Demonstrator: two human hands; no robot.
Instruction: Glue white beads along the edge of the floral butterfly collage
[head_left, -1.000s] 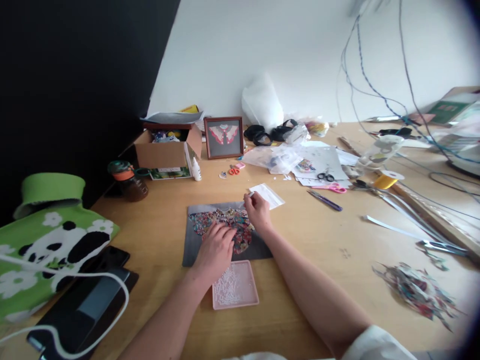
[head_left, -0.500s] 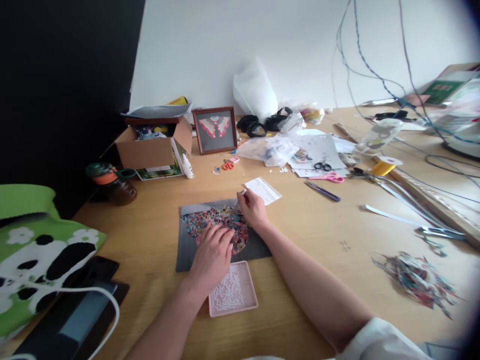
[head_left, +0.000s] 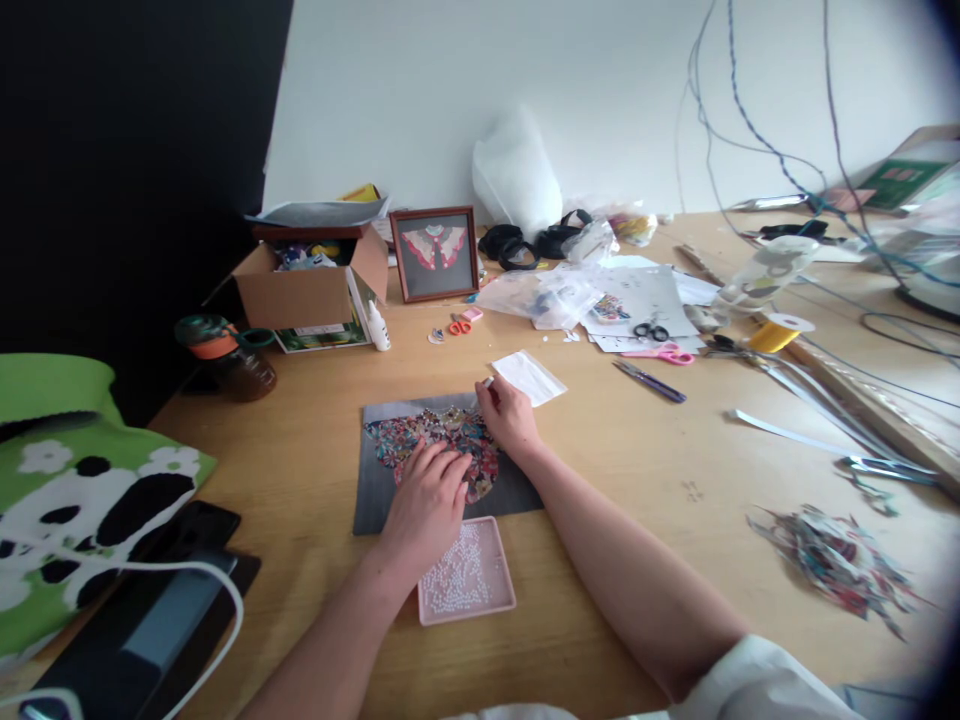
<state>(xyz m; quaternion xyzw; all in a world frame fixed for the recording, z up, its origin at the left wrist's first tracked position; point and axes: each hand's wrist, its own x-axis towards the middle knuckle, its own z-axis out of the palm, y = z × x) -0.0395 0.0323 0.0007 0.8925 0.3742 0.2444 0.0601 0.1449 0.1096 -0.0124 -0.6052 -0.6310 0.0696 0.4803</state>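
A grey sheet point(head_left: 375, 500) lies on the table, bearing a colourful flower-patterned fabric piece point(head_left: 390, 440) shaped like a collar. Small pale beads run along its upper edge. My left hand point(head_left: 429, 490) rests flat on the fabric, fingers stretched and slightly apart. At the sheet's upper right, my right hand point(head_left: 510, 412) is closed in a pinch at the fabric's edge. A small whitish end point(head_left: 488, 382) pokes out above its fingers; the rest is hidden, so its kind cannot be told. Just below my left hand sits a pink square tray point(head_left: 504, 565) with many white beads, partly covered by my wrist.
Beyond my right hand lies a clear plastic bag point(head_left: 529, 376). Thread snips point(head_left: 649, 382), pink scissors point(head_left: 664, 353) and fabric scraps point(head_left: 840, 565) are on the right. A framed collar point(head_left: 435, 255), cardboard box point(head_left: 296, 295), glue bottle point(head_left: 378, 327) and drink bottle point(head_left: 232, 360) stand behind.
The view has shifted slightly. Both hands keep nearly the same places on the fabric and the sheet.
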